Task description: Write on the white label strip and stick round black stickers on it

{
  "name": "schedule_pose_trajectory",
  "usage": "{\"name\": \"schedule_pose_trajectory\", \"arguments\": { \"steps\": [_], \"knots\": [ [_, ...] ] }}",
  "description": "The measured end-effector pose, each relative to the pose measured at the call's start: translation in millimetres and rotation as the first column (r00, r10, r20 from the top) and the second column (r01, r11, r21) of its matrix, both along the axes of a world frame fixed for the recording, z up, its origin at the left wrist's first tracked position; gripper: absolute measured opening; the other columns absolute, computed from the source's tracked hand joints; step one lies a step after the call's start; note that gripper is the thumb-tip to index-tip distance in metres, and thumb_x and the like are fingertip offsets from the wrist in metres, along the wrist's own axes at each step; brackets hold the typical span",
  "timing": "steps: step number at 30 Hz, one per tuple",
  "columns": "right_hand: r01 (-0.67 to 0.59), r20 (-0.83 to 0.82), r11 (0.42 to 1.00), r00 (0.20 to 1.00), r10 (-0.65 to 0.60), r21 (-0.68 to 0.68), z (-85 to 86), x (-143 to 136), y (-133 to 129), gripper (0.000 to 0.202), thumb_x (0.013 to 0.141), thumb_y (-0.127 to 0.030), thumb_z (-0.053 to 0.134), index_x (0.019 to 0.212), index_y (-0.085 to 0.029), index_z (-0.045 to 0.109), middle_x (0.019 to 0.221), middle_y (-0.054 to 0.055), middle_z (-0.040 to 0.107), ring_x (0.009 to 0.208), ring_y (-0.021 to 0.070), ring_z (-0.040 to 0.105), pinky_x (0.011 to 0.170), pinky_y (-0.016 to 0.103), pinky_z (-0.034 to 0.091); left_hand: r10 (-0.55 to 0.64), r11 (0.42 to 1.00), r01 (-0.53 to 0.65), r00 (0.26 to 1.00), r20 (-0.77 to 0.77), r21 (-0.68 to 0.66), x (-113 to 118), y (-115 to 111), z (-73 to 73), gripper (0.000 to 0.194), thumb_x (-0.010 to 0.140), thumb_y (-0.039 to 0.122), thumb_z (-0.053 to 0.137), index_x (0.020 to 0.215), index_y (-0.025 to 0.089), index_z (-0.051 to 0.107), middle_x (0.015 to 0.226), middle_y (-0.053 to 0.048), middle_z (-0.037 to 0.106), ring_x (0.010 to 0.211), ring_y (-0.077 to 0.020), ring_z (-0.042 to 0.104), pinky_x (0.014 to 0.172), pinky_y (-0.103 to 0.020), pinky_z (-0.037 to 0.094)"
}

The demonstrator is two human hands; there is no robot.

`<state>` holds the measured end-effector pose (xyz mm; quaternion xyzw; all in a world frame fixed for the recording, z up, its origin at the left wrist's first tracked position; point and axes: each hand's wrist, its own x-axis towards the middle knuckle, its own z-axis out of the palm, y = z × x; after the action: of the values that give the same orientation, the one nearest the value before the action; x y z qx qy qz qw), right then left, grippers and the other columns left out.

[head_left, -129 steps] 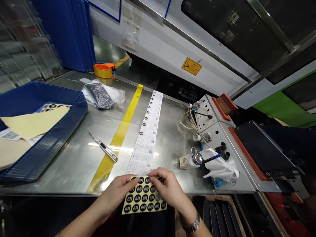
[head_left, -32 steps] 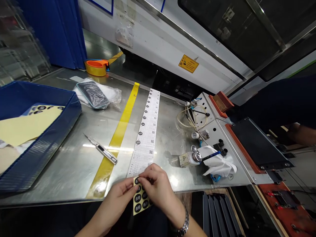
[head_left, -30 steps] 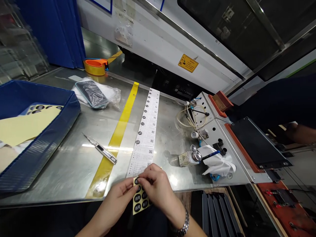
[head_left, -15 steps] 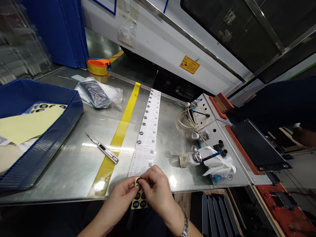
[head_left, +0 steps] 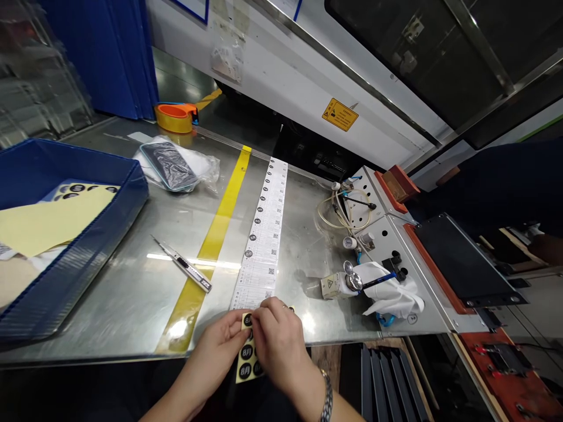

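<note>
My left hand (head_left: 217, 350) grips a pale yellow sheet of round black stickers (head_left: 245, 358) by its left edge, thumb on top. The stickers carry white "8月" print. My right hand (head_left: 281, 346) is closed in a pinch at the sheet's upper right and covers much of that side; whether a loose sticker is between the fingertips is hidden. Just beyond both hands lies a long strip of white printed labels (head_left: 264, 234), with QR codes down its right side and round black stickers along the left of its farther part.
A utility knife (head_left: 187, 268) lies left of the strip, across yellow tape (head_left: 224, 217). Farther left are a blue bin (head_left: 101, 246) with papers, a bagged phone-like item (head_left: 169, 164) and a tape roll (head_left: 173, 119). Right stand a white-capped bottle (head_left: 334, 285) and a gauge fixture (head_left: 382, 246).
My right fingers have shifted slightly right along the sheet, uncovering the top-left sticker. The sheet sits a little lower and closer. The view has moved slightly.
</note>
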<state>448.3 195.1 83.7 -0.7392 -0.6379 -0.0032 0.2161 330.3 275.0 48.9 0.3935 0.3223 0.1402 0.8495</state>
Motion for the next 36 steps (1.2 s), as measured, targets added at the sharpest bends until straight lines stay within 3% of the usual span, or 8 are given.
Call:
{"name": "schedule_pose_trajectory", "arguments": {
  "steps": [6, 10, 13, 17, 20, 26, 36],
  "knots": [
    [0.006, 0.017, 0.999, 1.0, -0.007, 0.037, -6.9, 0.1, 5.1, 0.016, 0.09, -0.007, 0.05, 0.082, -0.019, 0.056, 0.084, 0.007, 0.06, 0.077, 0.0217, 0.053, 0.064, 0.032, 0.041, 0.016, 1.0, -0.016, 1.0, 0.006, -0.009, 0.5, 1.5, 9.0, 0.031, 0.077, 0.031, 0.072, 0.104, 0.017, 0.065, 0.094, -0.006, 0.078, 0.094, -0.024, 0.07, 0.081, -0.029, 0.05],
    [-0.028, -0.335, 1.0, 0.942, 0.026, -0.004, 4.1, 6.5, 8.5, 0.011, 0.086, -0.009, 0.055, 0.084, -0.02, 0.056, 0.085, 0.004, 0.059, 0.079, 0.0181, 0.057, 0.067, 0.028, 0.046, 0.056, 0.996, -0.056, 0.998, -0.004, -0.073, 2.3, 2.0, 12.4, 0.031, 0.073, 0.027, 0.076, 0.1, 0.017, 0.066, 0.088, -0.004, 0.078, 0.084, -0.0214, 0.07, 0.071, -0.025, 0.049],
    [0.012, -0.517, 0.995, 0.854, -0.062, -0.098, 19.6, 17.1, 17.1, 0.012, 0.085, -0.008, 0.057, 0.083, -0.02, 0.057, 0.084, 0.001, 0.058, 0.075, 0.0146, 0.058, 0.065, 0.024, 0.046, 0.064, 0.993, -0.065, 0.998, -0.008, -0.097, 3.4, 2.1, 13.3, 0.033, 0.072, 0.029, 0.078, 0.1, 0.017, 0.066, 0.084, -0.004, 0.077, 0.075, -0.0207, 0.069, 0.068, -0.026, 0.048],
    [0.071, -0.451, 0.966, 0.874, -0.18, -0.248, 34.0, 24.3, 28.7, 0.012, 0.085, -0.008, 0.063, 0.08, -0.019, 0.063, 0.083, 0.001, 0.06, 0.076, 0.015, 0.059, 0.069, 0.026, 0.046, 0.06, 0.991, -0.061, 0.998, -0.015, -0.118, 3.1, 1.6, 15.9, 0.032, 0.073, 0.036, 0.078, 0.096, 0.017, 0.067, 0.071, -0.001, 0.074, 0.065, -0.0179, 0.065, 0.064, -0.026, 0.049],
    [0.078, -0.423, 0.946, 0.881, -0.214, -0.316, 33.1, 19.0, 29.3, 0.01, 0.084, -0.01, 0.068, 0.078, -0.018, 0.07, 0.084, 0.002, 0.063, 0.079, 0.0163, 0.062, 0.072, 0.027, 0.047, 0.091, 0.992, -0.093, 0.995, -0.027, -0.081, 2.3, 1.0, 16.5, 0.029, 0.074, 0.038, 0.077, 0.092, 0.018, 0.068, 0.063, 0.003, 0.069, 0.058, -0.0138, 0.06, 0.057, -0.022, 0.044],
    [0.121, -0.431, 0.971, 0.88, -0.2, -0.204, 17.2, 6.1, 18.8, 0.014, 0.085, -0.009, 0.067, 0.086, -0.02, 0.076, 0.084, 0.003, 0.064, 0.079, 0.0156, 0.064, 0.071, 0.024, 0.049, 0.076, 0.997, -0.076, 0.997, 0.001, -0.006, 0.8, -0.6, 8.1, 0.025, 0.08, 0.04, 0.073, 0.095, 0.02, 0.069, 0.095, -0.003, 0.078, 0.091, -0.0188, 0.069, 0.08, -0.024, 0.051],
    [0.162, -0.49, 0.981, 0.85, -0.193, -0.105, 12.4, 4.3, 14.0, 0.016, 0.079, -0.005, 0.071, 0.084, -0.02, 0.073, 0.081, 0.001, 0.064, 0.074, 0.0144, 0.064, 0.065, 0.023, 0.05, 0.093, 0.992, -0.092, 0.996, -0.005, 0.081, 0.0, -0.8, 2.5, 0.022, 0.081, 0.037, 0.071, 0.094, 0.02, 0.07, 0.096, -0.005, 0.078, 0.094, -0.0231, 0.069, 0.082, -0.027, 0.052]
  ]
}}
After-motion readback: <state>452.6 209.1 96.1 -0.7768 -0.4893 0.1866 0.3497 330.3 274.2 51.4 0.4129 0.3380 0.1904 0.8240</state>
